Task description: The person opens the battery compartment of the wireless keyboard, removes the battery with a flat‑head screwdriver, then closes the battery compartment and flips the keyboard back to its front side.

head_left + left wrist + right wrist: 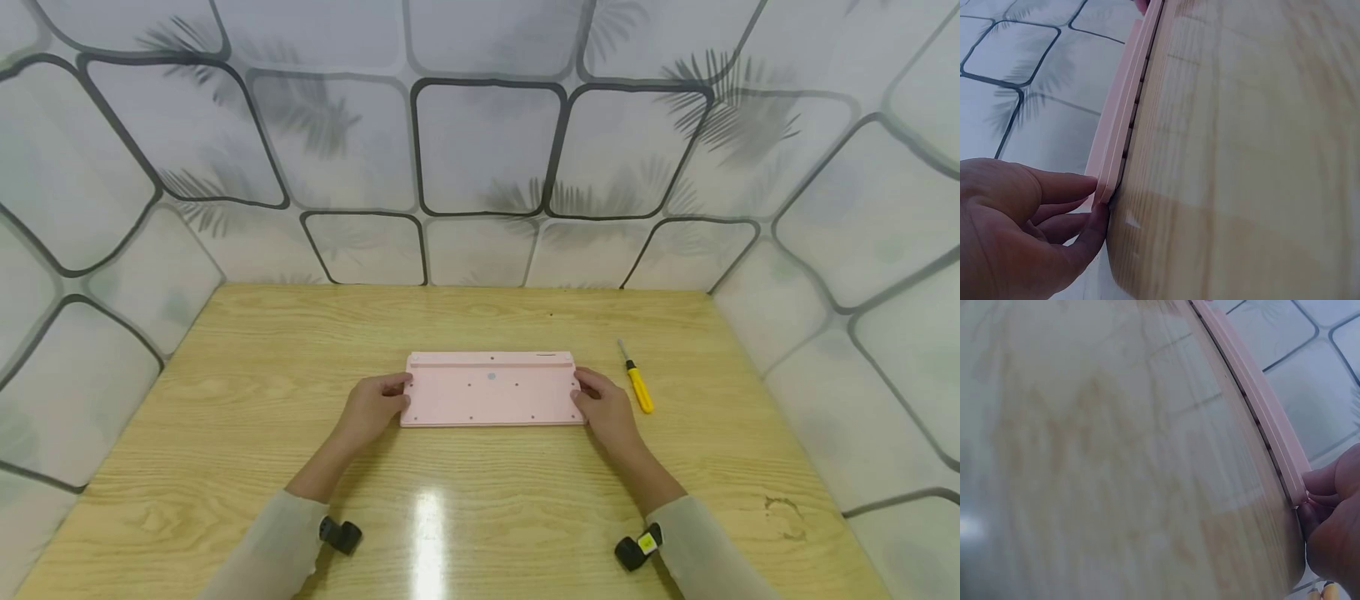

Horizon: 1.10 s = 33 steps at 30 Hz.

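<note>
A pink keyboard (495,402) lies bottom side up on the wooden table, its screw holes and raised back strip showing. Its keys face down; in the left wrist view their dark edges show under the pink case (1124,119). My left hand (371,410) pinches the left end between thumb and fingers. At the opposite end, my right hand (609,414) grips the short edge in the same way. The right wrist view shows the thumb and fingers of that hand (1335,519) at the keyboard's corner (1296,487).
A screwdriver (640,387) with a yellow handle lies just right of my right hand, its tip toward the back. The wooden table (285,358) meets a patterned backdrop (487,150) at the back and on both sides. Light glares off the tabletop in front.
</note>
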Available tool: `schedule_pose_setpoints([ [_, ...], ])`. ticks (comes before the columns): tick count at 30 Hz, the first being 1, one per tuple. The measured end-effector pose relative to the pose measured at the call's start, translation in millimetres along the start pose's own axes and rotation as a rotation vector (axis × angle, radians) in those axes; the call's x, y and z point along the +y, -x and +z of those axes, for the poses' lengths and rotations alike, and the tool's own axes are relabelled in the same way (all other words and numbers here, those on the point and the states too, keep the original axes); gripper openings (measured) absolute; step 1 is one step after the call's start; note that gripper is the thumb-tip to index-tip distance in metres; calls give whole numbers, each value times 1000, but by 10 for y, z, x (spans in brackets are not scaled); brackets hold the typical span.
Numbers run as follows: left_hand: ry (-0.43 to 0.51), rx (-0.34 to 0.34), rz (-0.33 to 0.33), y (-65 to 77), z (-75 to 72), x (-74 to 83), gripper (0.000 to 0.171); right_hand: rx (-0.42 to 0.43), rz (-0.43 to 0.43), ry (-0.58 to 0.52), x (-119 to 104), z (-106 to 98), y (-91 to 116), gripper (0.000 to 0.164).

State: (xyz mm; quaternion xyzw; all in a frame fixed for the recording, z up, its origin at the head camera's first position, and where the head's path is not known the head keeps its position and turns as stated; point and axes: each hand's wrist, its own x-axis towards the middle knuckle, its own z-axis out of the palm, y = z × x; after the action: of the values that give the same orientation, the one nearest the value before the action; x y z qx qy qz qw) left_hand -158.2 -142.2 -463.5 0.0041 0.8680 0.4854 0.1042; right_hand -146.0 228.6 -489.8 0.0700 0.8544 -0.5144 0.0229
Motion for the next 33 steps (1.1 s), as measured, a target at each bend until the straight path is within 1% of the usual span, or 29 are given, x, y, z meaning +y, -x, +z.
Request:
schedule_pose_setpoints([
  [5,-6,1,24,-12,-7,-26,43,-4,15,-13,-18,-45,-7,43],
  [12,-3,17,26,-26,3,-24,43,19,6,27,-39,-103,-65,38],
  [20,33,36,32,-47,0,-49,39,-20,14,33,-30,-130,-156,38],
  [24,33,42,35,-63,-8,-49,39,-16,-1,48,-38,-133,-190,38],
  [29,59,48,33,-80,-4,18,37,-7,-44,70,-45,-122,-261,39],
  [33,81,44,79,-127,38,138,35,-7,-63,87,-52,-117,-329,41],
])
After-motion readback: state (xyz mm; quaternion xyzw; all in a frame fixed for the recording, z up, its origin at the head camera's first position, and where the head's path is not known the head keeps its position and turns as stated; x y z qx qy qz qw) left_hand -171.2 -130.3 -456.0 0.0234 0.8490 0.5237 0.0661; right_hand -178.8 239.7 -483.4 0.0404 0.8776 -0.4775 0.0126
